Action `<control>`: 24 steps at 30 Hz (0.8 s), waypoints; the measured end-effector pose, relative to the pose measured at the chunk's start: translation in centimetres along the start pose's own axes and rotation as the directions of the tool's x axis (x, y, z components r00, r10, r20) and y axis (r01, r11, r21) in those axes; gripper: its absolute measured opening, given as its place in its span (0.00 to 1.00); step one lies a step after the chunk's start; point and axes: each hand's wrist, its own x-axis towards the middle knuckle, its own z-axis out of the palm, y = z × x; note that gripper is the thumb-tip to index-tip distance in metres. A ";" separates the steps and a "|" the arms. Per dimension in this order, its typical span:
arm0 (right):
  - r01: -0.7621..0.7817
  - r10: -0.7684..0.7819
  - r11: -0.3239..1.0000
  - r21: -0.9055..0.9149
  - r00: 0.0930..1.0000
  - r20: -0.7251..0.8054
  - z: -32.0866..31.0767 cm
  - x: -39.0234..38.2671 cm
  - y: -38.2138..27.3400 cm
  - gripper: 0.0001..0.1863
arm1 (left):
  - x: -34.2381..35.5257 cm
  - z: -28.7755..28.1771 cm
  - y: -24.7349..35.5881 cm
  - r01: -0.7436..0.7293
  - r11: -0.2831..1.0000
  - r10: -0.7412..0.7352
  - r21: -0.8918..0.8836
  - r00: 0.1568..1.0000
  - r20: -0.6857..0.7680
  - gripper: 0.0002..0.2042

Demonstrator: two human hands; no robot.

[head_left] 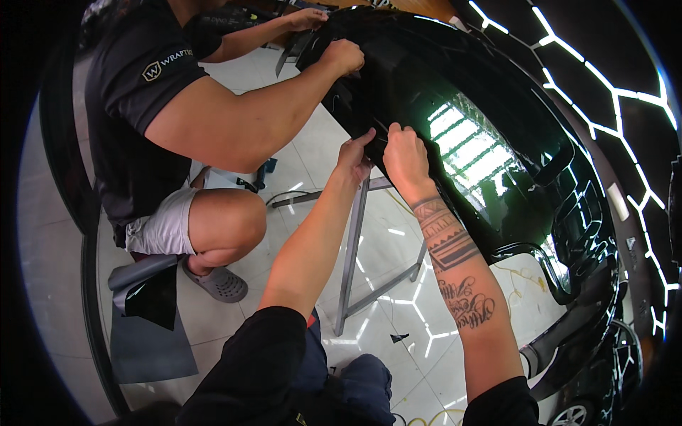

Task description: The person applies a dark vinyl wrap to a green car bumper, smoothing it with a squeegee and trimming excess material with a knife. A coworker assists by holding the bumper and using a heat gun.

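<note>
A large glossy black car body panel, bumper-like in shape [398, 78], lies raised in front of me with its curved edge toward me. My left hand [355, 157] is at that edge, its thumb up against the rim and its fingers curled below. Just right of it, my tattooed right arm ends in my right hand [406, 155], closed in a fist-like pinch at the same edge. Whatever its fingers pinch is too small or hidden to make out. Farther left, a co-worker's closed hand [344, 57] meets the panel's edge, and the co-worker's other hand [309, 19] touches its far end.
A grey metal stand [349, 263] rises beneath the panel. The co-worker [135, 121] crouches close on my left. Dark sheet material [153, 341] lies on the tiled floor [234, 341], with a small black scrap [400, 338] near my legs. Part of another car shows at lower right.
</note>
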 end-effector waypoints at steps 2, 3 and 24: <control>-0.015 0.015 1.000 -0.007 1.000 -0.010 0.1 0.1 0.0 0.04 | -0.2 0.2 -0.1 -0.001 1.000 0.001 -0.001 1.000 -0.003 0.16; -0.023 0.022 1.000 -0.010 1.000 -0.015 0.2 0.1 0.1 0.04 | -0.3 0.3 -0.2 0.000 1.000 0.000 -0.002 1.000 -0.010 0.16; -0.021 0.025 0.995 0.099 0.999 -0.033 -0.2 1.9 0.1 0.05 | -0.4 0.8 0.3 -0.082 0.996 0.083 0.030 0.995 -0.049 0.12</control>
